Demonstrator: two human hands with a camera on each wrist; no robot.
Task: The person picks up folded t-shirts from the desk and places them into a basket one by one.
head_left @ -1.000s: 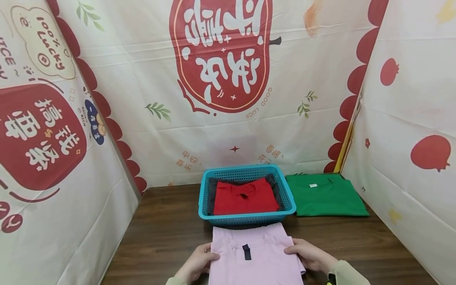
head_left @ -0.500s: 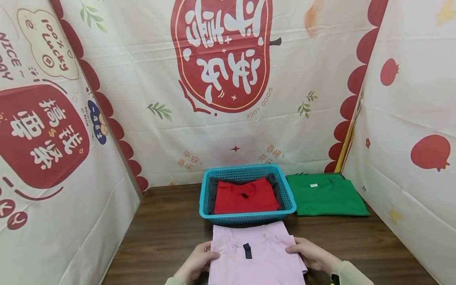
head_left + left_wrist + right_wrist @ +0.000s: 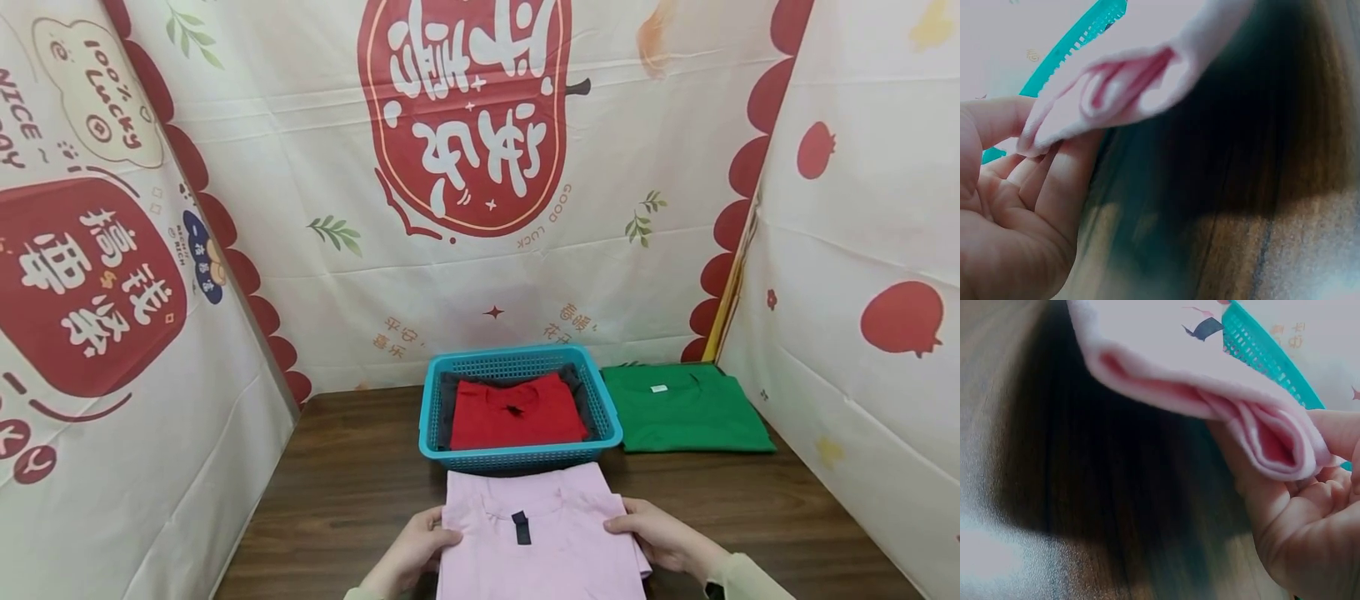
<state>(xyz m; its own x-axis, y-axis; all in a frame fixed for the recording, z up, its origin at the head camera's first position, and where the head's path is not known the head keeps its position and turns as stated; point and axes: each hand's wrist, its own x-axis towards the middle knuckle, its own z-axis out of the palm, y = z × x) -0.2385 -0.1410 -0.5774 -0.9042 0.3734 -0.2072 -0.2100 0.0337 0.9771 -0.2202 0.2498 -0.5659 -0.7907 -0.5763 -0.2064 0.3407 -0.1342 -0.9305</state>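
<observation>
A folded pink T-shirt [image 3: 555, 567] with a black neck label is held between my two hands, in front of the basket. My left hand [image 3: 411, 552] pinches its left edge, thumb on top and fingers underneath. On the opposite edge my right hand [image 3: 663, 537] grips it the same way. Both wrist views show the folded layers of the shirt [image 3: 1129, 81] raised off the wooden table, with a dark shadow below. The blue basket [image 3: 517, 460] holds a folded red T-shirt [image 3: 517, 425] lying over a dark grey garment [image 3: 446, 400].
A folded green T-shirt [image 3: 690, 417] lies right of the basket, touching or nearly touching it. The dark wooden table [image 3: 337, 475] has printed cloth walls [image 3: 420, 283] at its back and both sides.
The hands and the pink T-shirt stay almost in place, with only a very slight shift toward the basket. The head view has swung a little.
</observation>
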